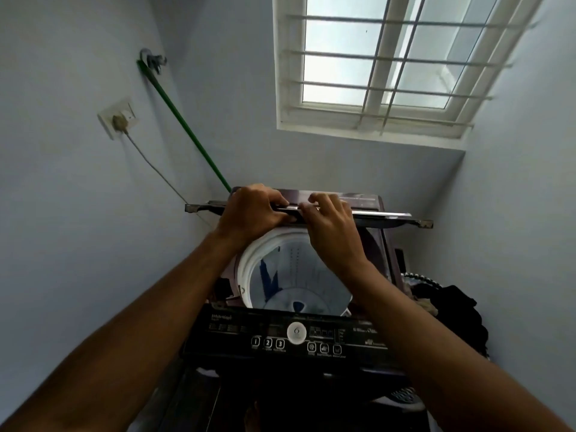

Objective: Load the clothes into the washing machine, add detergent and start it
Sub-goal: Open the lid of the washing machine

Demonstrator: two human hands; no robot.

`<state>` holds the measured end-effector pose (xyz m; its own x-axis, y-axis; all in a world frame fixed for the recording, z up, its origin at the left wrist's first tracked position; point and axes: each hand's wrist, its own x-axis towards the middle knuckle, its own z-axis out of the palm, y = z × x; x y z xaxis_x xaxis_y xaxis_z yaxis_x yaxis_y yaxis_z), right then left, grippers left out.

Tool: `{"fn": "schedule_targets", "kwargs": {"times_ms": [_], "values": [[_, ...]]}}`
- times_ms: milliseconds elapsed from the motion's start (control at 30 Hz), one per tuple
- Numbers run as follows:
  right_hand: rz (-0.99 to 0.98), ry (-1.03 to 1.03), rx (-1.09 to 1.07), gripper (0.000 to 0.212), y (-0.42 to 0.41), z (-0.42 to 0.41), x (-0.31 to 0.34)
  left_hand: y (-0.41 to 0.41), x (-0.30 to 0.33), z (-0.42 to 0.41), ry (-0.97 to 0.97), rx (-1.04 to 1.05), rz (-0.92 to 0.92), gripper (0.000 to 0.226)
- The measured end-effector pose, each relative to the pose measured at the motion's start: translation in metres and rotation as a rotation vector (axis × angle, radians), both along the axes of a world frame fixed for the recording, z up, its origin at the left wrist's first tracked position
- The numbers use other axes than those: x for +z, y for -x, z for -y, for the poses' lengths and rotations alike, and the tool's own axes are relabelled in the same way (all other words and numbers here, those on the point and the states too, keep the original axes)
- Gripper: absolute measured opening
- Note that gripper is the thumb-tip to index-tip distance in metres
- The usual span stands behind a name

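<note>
Two hands are on the front edge of the washing machine's folding lid [374, 215], which stands raised above the tub. The left hand [252, 210] has its grip closed round the edge, fingers curled over the top and thumb underneath. The right hand [330, 226] sits just beside it on the same edge, fingers bent over the rim in a looser hold; its thumb is hidden, so how firmly it clamps cannot be told. The two hands are nearly touching, both left of the lid's midpoint.

The lid's long axis runs left to right across the view, level with the hands. Its hinge side lies beyond them, toward the back wall under the window [389, 63].

The tub [280, 275] is open directly below the grip. It appears empty of clothes; dark blue marks show on its inner wall, nature uncertain. The control panel [293, 336] lies nearest the person, below both forearms.

The clothes [448, 304] are a dark heap in a basket beside the machine's right flank, lower than the hands and well apart from them. The right hand is the nearer to that heap.

Assessment: loading is not yet begun. The coming reach will go right and down from the lid edge, most naturally by the right hand. No detergent is identifiable.
</note>
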<state>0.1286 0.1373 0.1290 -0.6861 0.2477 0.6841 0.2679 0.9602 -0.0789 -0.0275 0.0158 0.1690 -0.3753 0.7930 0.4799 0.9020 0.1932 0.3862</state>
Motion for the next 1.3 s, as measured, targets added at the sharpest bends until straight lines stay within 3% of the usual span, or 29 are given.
{"fn": "schedule_targets", "kwargs": {"times_ms": [167,367,500,700,800,1000,1300], "values": [[-0.030,-0.104,-0.089,0.033,0.005,-0.013,0.010,-0.002,0.006,-0.011,-0.168,0.090,-0.159,0.027],[-0.046,-0.066,-0.122,0.018,0.027,-0.026,0.042,0.009,0.015,-0.034,-0.247,0.048,-0.374,0.010],[-0.067,-0.065,-0.132,0.016,0.043,-0.043,0.055,0.022,0.028,-0.054,-0.239,0.095,-0.454,0.024],[-0.063,-0.032,-0.131,0.027,0.066,-0.074,0.076,0.043,0.050,-0.082,-0.226,0.134,-0.377,0.010],[-0.048,-0.025,-0.090,0.034,0.074,-0.094,0.083,0.055,0.066,-0.096,-0.197,0.150,-0.289,0.013],[0.165,0.028,-0.078,0.063,0.091,-0.127,0.093,0.081,0.087,-0.135,-0.099,0.208,-0.180,0.020],[0.278,0.190,-0.119,0.070,0.131,-0.156,0.112,0.118,0.089,-0.171,-0.089,0.184,-0.123,0.026]]}}
